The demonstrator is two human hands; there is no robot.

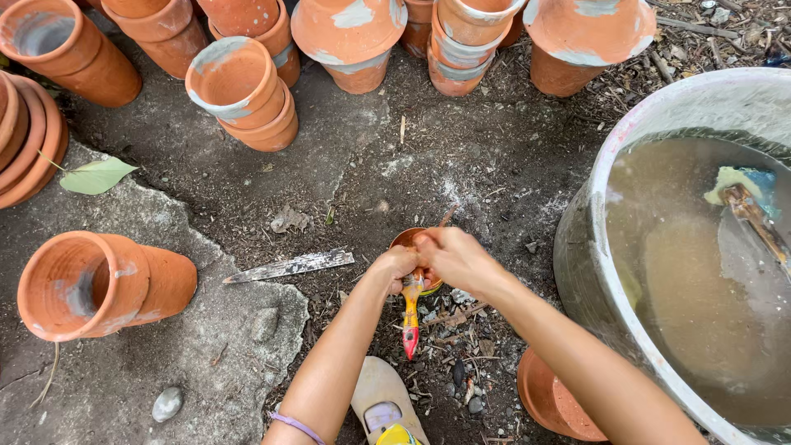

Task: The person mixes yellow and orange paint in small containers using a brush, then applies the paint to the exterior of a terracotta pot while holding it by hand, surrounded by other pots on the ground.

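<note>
1. My left fingers [394, 265] close around a yellow-and-red paintbrush handle [410, 317], which points back toward me.
2. My right fingers [449, 254] grip the small terracotta pot [405, 239], touching my left fingers.
3. A metal blade [290, 266] lies left of them.

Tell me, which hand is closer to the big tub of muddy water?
The right hand. It sits over the small pot, on the side toward the big tub of muddy water. The left hand grips the paintbrush, a little farther from the tub.
</note>
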